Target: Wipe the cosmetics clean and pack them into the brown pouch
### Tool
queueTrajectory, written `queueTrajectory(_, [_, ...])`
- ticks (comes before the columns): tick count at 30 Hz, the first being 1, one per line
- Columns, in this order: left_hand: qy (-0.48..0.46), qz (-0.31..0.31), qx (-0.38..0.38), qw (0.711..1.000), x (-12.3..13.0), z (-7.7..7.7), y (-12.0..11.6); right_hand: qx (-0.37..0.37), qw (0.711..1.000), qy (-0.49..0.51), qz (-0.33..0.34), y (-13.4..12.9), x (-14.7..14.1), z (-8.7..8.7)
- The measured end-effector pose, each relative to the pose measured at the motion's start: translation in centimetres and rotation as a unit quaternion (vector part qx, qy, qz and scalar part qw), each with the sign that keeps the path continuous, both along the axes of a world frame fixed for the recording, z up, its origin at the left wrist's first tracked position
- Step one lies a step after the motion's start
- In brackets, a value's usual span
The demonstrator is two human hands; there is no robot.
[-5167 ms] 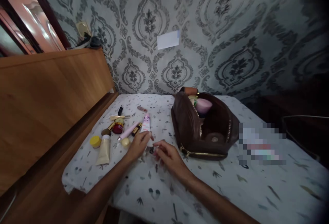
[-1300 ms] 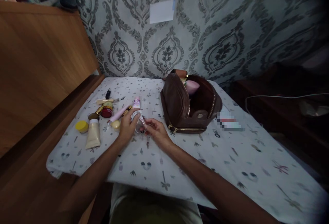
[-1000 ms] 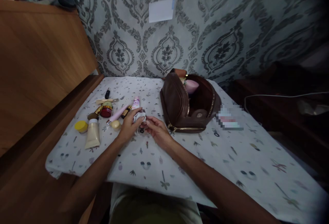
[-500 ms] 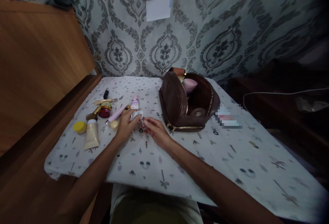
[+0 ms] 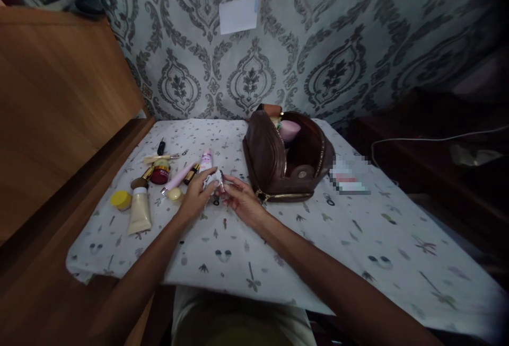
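Note:
My left hand (image 5: 196, 193) is closed on a crumpled white cloth or tissue (image 5: 214, 178) over the middle of the table. Touching it from the right, my right hand (image 5: 242, 200) pinches a small shiny pinkish item (image 5: 221, 186), too small to name. Just behind my left hand lie a pink-and-white tube (image 5: 205, 159) and a small dark bottle with gold (image 5: 191, 174). A pink stick-like brush (image 5: 180, 177) and a pale yellow round item (image 5: 175, 194) are left of that hand. The open brown bag (image 5: 284, 160) stands to the right, a pink object (image 5: 289, 130) inside.
On the left of the patterned tablecloth (image 5: 278, 277) are a cream tube (image 5: 139, 212), a yellow-lidded jar (image 5: 121, 200), a red jar (image 5: 160, 173), brushes (image 5: 159, 158) and a black item (image 5: 161, 147). A blurred flat item (image 5: 350, 178) lies right of the bag.
My left fingers have shifted on the white cloth, and more of the small dark bottle shows. My right fingers have moved around the pinkish item. The view has shifted slightly.

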State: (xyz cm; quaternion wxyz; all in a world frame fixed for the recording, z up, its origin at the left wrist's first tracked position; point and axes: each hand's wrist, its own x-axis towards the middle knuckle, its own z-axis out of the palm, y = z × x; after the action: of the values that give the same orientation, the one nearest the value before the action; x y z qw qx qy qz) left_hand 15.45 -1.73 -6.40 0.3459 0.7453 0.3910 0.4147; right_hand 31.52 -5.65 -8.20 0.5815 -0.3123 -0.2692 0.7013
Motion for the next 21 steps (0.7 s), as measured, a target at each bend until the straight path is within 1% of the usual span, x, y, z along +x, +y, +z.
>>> queueTrajectory(3, [0.008, -0.038, -0.013, 0.999, 0.1, -0.2, 0.0, -0.006, 0.999, 0.025, -0.021, 0.3, 0.0, -0.3])
queueTrajectory(5, [0.015, -0.042, -0.01, 0.999, 0.2, -0.3, -0.1, -0.005, 0.999, 0.027, -0.03, 0.4, 0.0, -0.4])
queueTrajectory(11, [0.015, -0.002, -0.013, 1.0, 0.4, 0.2, -0.5, 0.026, 0.999, -0.009, -0.026, 0.1, -0.4, -0.3])
queueTrajectory(17, [-0.03, 0.045, -0.023, 0.998, 0.1, 0.7, -0.1, 0.049, 0.994, -0.098, -0.017, -0.2, -0.8, -0.4])
queueTrajectory(19, [-0.038, 0.056, -0.031, 0.997, 0.1, 0.8, -0.1, 0.046, 0.995, -0.091, -0.011, -0.3, -0.8, -0.5])
queueTrajectory(21, [-0.038, 0.058, -0.039, 0.997, 0.2, 0.9, -0.3, 0.034, 0.997, -0.063, -0.002, -0.3, -0.7, -0.4])
